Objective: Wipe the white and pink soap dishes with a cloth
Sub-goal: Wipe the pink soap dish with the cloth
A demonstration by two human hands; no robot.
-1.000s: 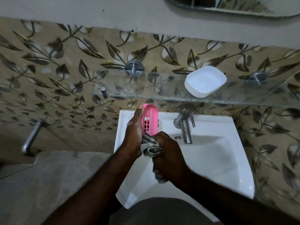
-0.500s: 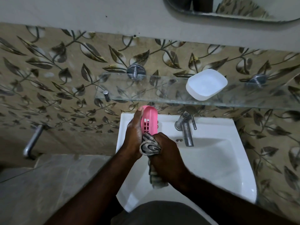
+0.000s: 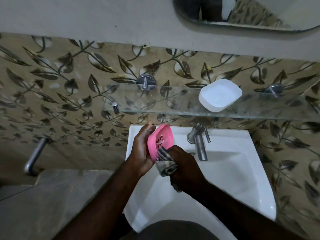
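Observation:
My left hand point(image 3: 142, 149) holds the pink soap dish point(image 3: 160, 140) tilted on edge over the back left of the white sink point(image 3: 242, 179), its slotted face turned toward me. My right hand point(image 3: 183, 167) grips a bunched grey patterned cloth point(image 3: 165, 163) and presses it against the dish's lower end. Part of the cloth hangs below my fist. The white soap dish point(image 3: 220, 95) sits apart on the glass shelf point(image 3: 155, 103), above and to the right.
A steel tap point(image 3: 200, 144) stands at the sink's back, just right of my hands. The glass shelf's edge runs above the sink. A metal pipe fitting point(image 3: 34, 156) sticks out of the leaf-patterned wall at left. A mirror point(image 3: 242, 13) hangs above.
The pink dish has turned so more of its slotted face shows. My right hand with the cloth has slid along its lower end.

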